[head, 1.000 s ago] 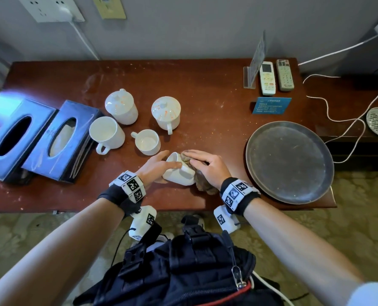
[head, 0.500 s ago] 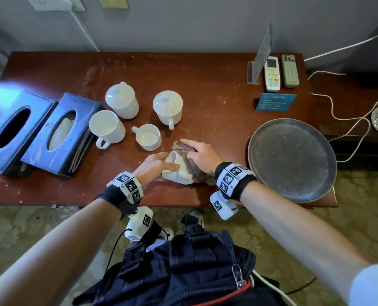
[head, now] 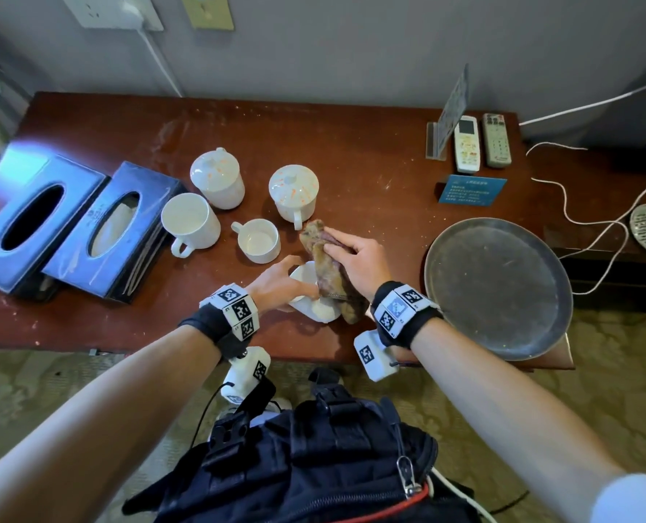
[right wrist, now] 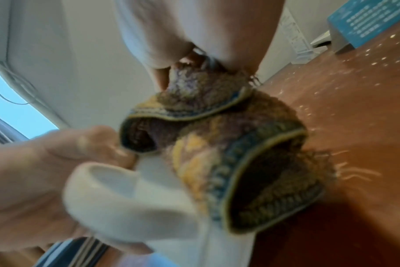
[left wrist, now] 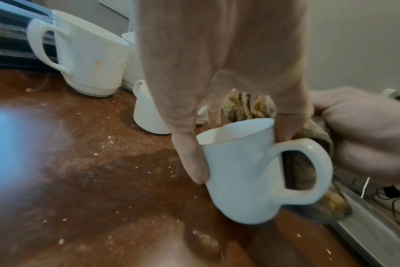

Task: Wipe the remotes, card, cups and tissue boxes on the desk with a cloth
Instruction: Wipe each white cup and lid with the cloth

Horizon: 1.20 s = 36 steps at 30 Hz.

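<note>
My left hand (head: 293, 277) grips a small white cup (head: 315, 302), tilted just above the desk near its front edge. In the left wrist view the thumb (left wrist: 193, 162) and the fingers clamp the cup (left wrist: 244, 173) by its sides, handle toward the camera. My right hand (head: 346, 254) holds a brown, worn cloth (head: 327, 269) against the cup's right side. The cloth (right wrist: 231, 148) is folded and bunched over the cup (right wrist: 135, 191). Further back stand two lidded cups (head: 217, 179) (head: 294, 192), an open mug (head: 189, 224) and a small cup (head: 259, 239).
Two dark tissue boxes (head: 30, 217) (head: 113, 228) lie at the left. Two remotes (head: 466, 143) (head: 496, 139), a clear sign stand (head: 451, 115) and a blue card (head: 472, 189) sit at the back right. A round metal tray (head: 498, 288) overhangs the front right edge. The desk is dusty.
My right hand has slid the cloth forward along the cup, so its end now reaches past the rim. The left hand has kept its grip and turned the cup.
</note>
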Available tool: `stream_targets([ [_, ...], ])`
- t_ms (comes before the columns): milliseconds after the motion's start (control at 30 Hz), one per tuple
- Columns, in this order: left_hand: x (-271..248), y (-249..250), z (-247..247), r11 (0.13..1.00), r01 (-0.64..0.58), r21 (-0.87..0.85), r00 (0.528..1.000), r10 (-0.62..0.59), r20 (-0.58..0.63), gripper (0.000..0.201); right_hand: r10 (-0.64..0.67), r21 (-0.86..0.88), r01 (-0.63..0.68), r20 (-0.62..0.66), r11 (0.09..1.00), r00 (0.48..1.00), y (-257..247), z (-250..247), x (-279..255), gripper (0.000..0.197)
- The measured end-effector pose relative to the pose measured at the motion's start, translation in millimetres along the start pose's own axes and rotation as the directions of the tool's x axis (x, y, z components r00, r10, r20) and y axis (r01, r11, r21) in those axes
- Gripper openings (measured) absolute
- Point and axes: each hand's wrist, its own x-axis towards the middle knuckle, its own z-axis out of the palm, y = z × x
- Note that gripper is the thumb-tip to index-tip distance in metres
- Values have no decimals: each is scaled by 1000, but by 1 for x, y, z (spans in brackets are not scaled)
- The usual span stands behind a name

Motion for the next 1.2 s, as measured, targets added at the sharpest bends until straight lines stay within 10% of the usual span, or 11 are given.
stream_targets([
  [133,5,-2,-4,993,-100,56,987,106,-121,77,-24,19,26,-107,999,994,-16,2,4,30],
  [400,0,-16,-6,994,-107,25,984,109,-144,101,11,-55,2,224,998,975,12,22,-5,40],
  [600,-7,-20,-3,984,-164,63,973,172,-153,86,181,-82,-171,122,982,976,29,19,2,39],
  [800,-8,-23,-4,977,-209,40,963,213,-165,90,-16,37,12,87,999,996,8,34,-15,31],
  [1200,-7,-19,-15,990,-93,106,995,97,-30,103,137,-115,-132,42,985,990,26,13,5,30],
])
